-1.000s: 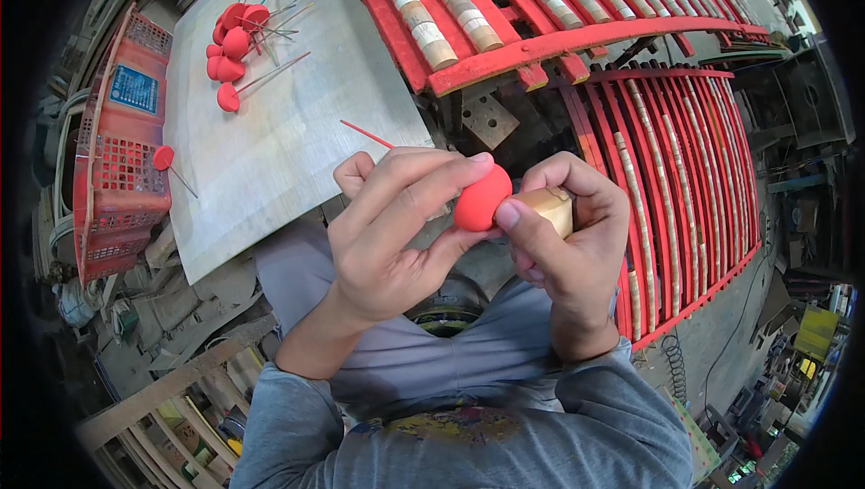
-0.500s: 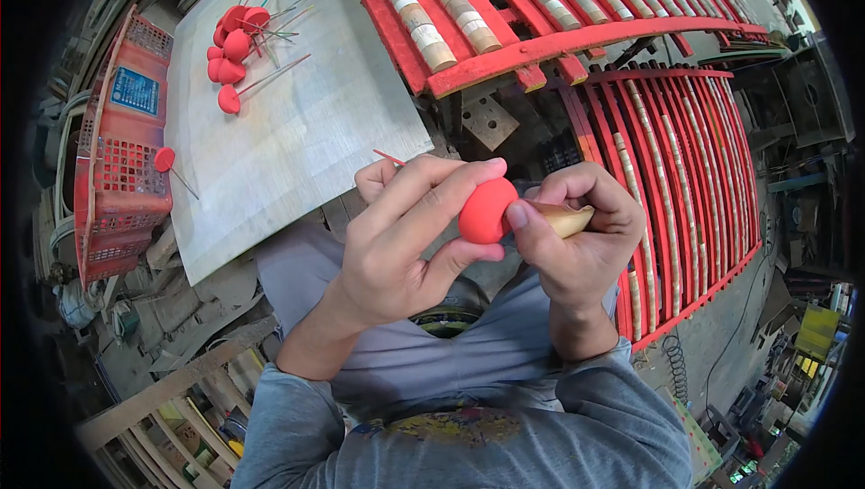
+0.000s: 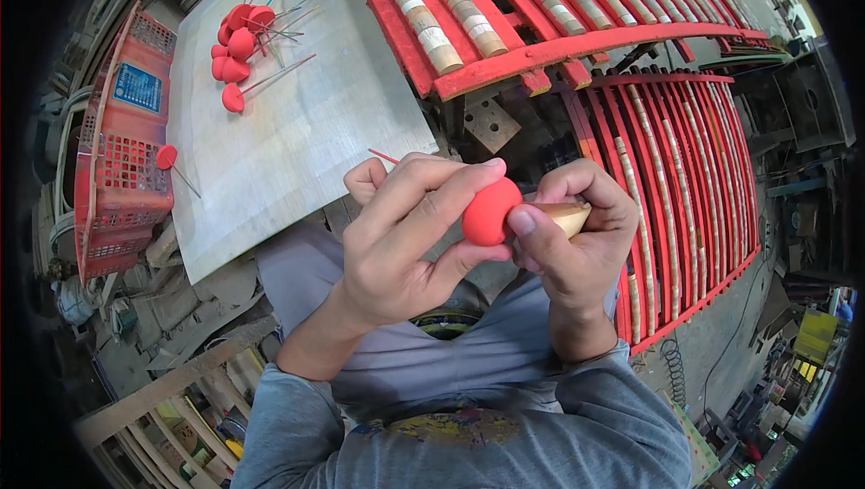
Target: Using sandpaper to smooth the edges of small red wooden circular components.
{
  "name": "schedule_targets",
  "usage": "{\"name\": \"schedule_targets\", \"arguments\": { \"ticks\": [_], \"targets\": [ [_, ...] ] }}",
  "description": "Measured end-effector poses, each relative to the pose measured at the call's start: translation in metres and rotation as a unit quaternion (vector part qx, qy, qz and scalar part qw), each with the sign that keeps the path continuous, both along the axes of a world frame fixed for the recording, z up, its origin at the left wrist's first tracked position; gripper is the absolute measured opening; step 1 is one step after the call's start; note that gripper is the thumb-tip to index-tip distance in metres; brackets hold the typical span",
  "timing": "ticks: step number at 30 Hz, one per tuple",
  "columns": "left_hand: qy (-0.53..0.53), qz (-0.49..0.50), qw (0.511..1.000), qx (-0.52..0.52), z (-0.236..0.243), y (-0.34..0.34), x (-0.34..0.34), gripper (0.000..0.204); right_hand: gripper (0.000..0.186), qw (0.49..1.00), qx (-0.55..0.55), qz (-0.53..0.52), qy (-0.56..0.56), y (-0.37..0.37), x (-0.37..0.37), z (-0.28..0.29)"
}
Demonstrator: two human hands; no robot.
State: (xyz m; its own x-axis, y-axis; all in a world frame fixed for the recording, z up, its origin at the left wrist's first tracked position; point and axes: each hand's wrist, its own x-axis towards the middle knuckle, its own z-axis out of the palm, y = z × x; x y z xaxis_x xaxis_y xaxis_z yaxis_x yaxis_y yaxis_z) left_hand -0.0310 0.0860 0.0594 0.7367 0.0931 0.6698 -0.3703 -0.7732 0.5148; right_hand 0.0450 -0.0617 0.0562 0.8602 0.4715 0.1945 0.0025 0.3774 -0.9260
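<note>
Over my lap, my left hand (image 3: 401, 237) grips a smooth red rounded knob (image 3: 492, 212) between its fingertips and thumb. A thin red stick (image 3: 383, 156) pokes out past the back of this hand. Against the knob's right side, my right hand (image 3: 581, 241) pinches a folded tan piece (image 3: 566, 218) like sandpaper between thumb and fingers. Its contact edge is hidden behind the thumb. More red knobs on thin sticks (image 3: 241, 42) lie in a cluster on the pale board (image 3: 297, 147) at the left. One more red knob (image 3: 167, 157) rests at the board's left edge.
A red plastic crate (image 3: 131, 160) stands beyond the board's left edge. Red slatted racks (image 3: 541, 52) holding wooden rods fill the far right. A slatted wooden frame (image 3: 171, 390) is at the lower left. Below my hands, a round container (image 3: 446, 321) shows between my legs.
The right thumb and the tan piece have shifted slightly against the red knob. Both hands keep their hold, and the surroundings have slid slightly in the view.
</note>
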Motion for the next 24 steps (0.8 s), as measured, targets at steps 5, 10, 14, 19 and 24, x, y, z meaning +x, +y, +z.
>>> {"name": "schedule_targets", "arguments": {
  "ticks": [5, 10, 14, 19, 24],
  "targets": [
    [-0.020, 0.008, 1.000, -0.003, -0.002, 0.001, 0.002, 0.055, 0.016, 0.999, -0.015, 0.027, 0.022, 0.000, -0.003, 0.007],
    [-0.038, 0.016, 0.999, -0.004, -0.008, 0.002, 0.004, 0.055, 0.016, 0.996, -0.063, 0.059, 0.019, -0.004, 0.002, 0.007],
    [-0.010, 0.003, 1.000, -0.005, 0.000, 0.002, 0.002, 0.054, 0.016, 0.998, -0.044, -0.033, -0.019, -0.001, -0.003, -0.002],
    [-0.004, -0.005, 1.000, 0.004, -0.001, 0.002, 0.002, 0.054, 0.016, 0.999, -0.035, 0.013, 0.000, -0.002, 0.002, 0.003],
    [-0.008, -0.002, 1.000, -0.007, -0.003, 0.002, 0.002, 0.054, 0.015, 0.998, -0.041, 0.050, -0.023, -0.005, 0.003, 0.004]
  ]
}}
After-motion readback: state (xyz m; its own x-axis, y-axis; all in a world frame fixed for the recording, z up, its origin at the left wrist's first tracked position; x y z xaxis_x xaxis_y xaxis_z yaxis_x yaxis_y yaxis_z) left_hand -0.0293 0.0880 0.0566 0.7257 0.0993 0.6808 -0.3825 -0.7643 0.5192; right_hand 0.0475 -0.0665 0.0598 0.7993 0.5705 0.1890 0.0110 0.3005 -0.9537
